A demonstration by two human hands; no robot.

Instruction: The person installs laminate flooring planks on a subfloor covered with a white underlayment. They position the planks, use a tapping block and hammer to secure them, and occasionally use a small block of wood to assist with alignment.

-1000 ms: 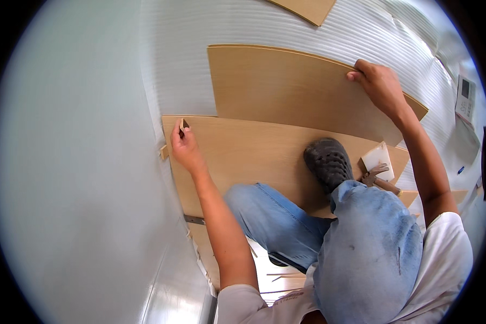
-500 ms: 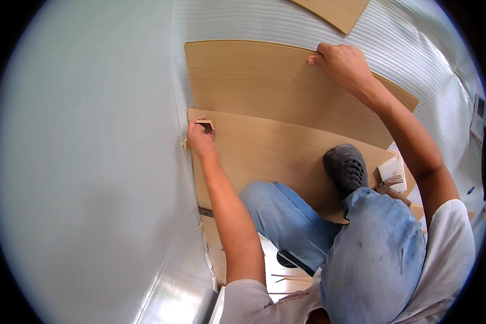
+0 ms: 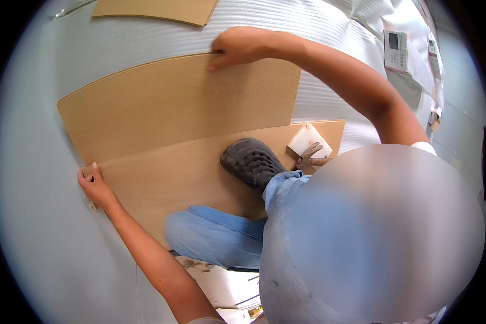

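My left hand (image 3: 95, 187) rests with fingers flat on the left end of a light wood floor plank (image 3: 183, 173), close to the pale wall. My right hand (image 3: 238, 46) presses on the far edge of a second wood plank (image 3: 173, 102) that lies just beyond the first, their long edges meeting. My foot in a dark perforated clog (image 3: 251, 162) stands on the nearer plank, with my blue-jeaned knees below it.
White ribbed underlay (image 3: 318, 32) covers the floor around the planks. A white block (image 3: 308, 139) and a small hand tool (image 3: 310, 157) lie at the right end of the nearer plank. Another plank (image 3: 156, 9) lies at the top. Papers (image 3: 397, 51) sit at the upper right.
The view has swung so the planks sit further left and larger. My right hand has slid left along the far plank's edge. My left hand stays at the nearer plank's left end.
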